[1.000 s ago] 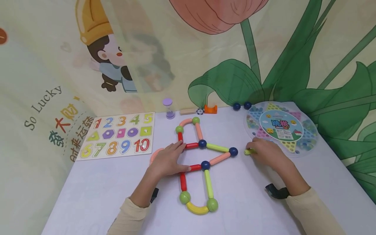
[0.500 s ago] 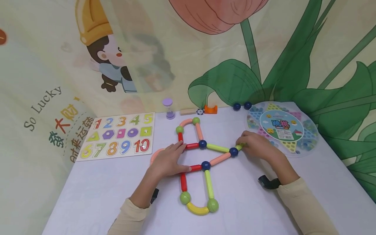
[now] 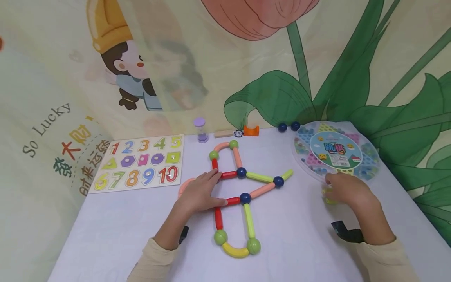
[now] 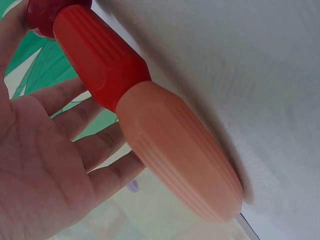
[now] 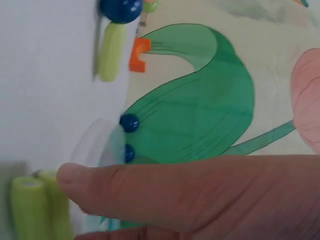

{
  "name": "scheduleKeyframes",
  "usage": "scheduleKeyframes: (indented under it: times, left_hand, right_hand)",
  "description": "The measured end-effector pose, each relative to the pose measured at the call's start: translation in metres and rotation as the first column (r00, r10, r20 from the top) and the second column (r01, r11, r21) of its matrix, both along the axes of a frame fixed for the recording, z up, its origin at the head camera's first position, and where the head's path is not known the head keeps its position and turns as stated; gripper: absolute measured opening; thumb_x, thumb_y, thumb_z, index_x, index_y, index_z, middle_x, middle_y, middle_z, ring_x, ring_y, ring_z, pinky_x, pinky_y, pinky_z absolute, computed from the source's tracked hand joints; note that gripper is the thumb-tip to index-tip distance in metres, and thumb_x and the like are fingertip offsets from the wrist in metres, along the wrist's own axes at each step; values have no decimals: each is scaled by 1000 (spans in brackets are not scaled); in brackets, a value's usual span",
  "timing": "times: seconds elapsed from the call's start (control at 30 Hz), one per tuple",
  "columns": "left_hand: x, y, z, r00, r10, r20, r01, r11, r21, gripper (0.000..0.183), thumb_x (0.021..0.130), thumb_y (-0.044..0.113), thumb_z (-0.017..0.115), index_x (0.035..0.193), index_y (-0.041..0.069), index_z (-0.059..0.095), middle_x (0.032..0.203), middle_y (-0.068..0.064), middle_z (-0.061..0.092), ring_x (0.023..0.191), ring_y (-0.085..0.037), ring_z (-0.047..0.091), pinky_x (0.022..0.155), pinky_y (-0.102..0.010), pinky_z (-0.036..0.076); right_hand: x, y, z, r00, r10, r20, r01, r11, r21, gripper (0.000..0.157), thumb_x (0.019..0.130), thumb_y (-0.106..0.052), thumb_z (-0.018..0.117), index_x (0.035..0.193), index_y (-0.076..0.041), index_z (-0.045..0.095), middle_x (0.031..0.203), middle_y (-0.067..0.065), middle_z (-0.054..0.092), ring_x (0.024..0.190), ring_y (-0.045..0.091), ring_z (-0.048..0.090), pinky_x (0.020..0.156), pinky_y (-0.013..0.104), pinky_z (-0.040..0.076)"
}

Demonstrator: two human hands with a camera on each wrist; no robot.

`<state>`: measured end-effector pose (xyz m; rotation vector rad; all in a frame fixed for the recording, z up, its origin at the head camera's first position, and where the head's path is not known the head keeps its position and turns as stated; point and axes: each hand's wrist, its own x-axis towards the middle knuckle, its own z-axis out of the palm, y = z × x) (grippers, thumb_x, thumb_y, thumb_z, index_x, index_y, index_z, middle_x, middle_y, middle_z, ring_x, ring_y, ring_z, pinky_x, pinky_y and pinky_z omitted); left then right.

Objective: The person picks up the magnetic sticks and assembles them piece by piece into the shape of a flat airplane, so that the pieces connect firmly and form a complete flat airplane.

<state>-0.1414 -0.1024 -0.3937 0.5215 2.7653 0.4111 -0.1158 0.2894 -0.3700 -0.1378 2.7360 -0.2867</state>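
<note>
A figure of magnetic building sticks and balls lies on the table, with red sticks [image 3: 218,218], salmon sticks [image 3: 262,190], yellow-green sticks [image 3: 249,221], blue balls [image 3: 278,181] and green balls [image 3: 253,246]. My left hand [image 3: 199,192] is spread over its left side, fingers fairly straight, thumb on a red stick; in the left wrist view the fingers pass behind a red stick [image 4: 100,55] joined to a salmon piece [image 4: 180,155]. To the right, my right hand [image 3: 352,192] curls over two yellow-green sticks [image 3: 330,201], thumb against one; its other fingers are mostly hidden.
A number puzzle board [image 3: 141,162] lies at the left. Along the back stand a purple sand timer [image 3: 200,129], a wooden block [image 3: 223,134], an orange piece [image 3: 251,131] and two loose blue balls [image 3: 282,127]. A round Chinese checkers set [image 3: 336,150] is at the back right.
My right hand set a short-looking yellow-green stick against the rightmost blue ball, let it go, and moved right to other yellow-green sticks. My left hand has stayed in place.
</note>
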Motion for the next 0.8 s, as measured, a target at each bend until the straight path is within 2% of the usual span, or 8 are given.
scheduleKeyframes:
  times: [0.1,0.2,0.33,0.4,0.5,0.57,0.67,0.8]
  left_hand:
    - [-1,-1,-1,1000,-5,-8,5,1000,5,86,68,55,70,140,22,35,144,1,29,131,-24,25,95,-47,36]
    - [-1,-1,-1,1000,-9,-12,9,1000,6,86,68,55,70,140,22,35,144,1,29,130,-24,26,95,-47,36]
    - [0,-1,0,1000,-2,-9,2,1000,5,86,68,55,70,140,23,35,145,1,28,130,-24,26,95,-47,36]
    - [0,0,0,1000,1,-3,-1,1000,6,86,68,55,70,140,24,35,145,2,28,131,-24,25,95,-47,36]
    - [0,0,0,1000,2,0,-2,1000,7,86,68,55,70,140,24,35,145,1,28,131,-24,25,95,-47,36]
    - [0,0,1,1000,4,-1,-4,1000,5,86,67,55,70,140,24,35,145,1,28,131,-24,25,95,-47,36]
    - [0,0,2,1000,4,-2,-4,1000,9,86,68,54,71,140,23,35,145,1,29,130,-24,26,94,-47,37]
    - [0,0,2,1000,6,3,-6,1000,14,86,67,53,71,140,23,36,144,0,29,130,-25,26,94,-47,37]
  right_hand:
    - [0,1,-6,1000,2,22,-1,999,-50,25,76,-13,69,96,-1,61,86,11,60,70,24,50,57,37,47]
    - [-5,-8,-17,999,30,-25,-32,997,-73,18,77,-8,68,94,-7,64,85,5,60,70,20,49,58,34,47]
    - [-16,-30,-26,987,94,-133,-103,993,-63,19,77,-10,70,96,-10,66,83,0,60,72,18,52,64,36,48]
    - [-20,-41,-29,970,134,-203,-149,987,-61,21,77,-11,71,97,-11,66,83,-1,60,73,17,53,65,36,48]
    - [-23,-54,-32,926,188,-327,-210,977,-33,23,76,-11,72,98,-11,67,83,0,59,73,16,54,66,34,49]
    - [-23,-59,-33,907,204,-369,-230,973,-29,23,75,-10,73,98,-12,68,83,0,59,72,15,54,64,32,49]
    - [-21,-58,-35,912,196,-361,-226,973,-43,24,75,-10,73,98,-13,69,83,-1,58,72,14,54,64,32,48]
    - [-17,-48,-33,945,143,-296,-182,977,-111,29,77,-13,71,105,-13,66,92,1,60,79,17,56,67,36,49]
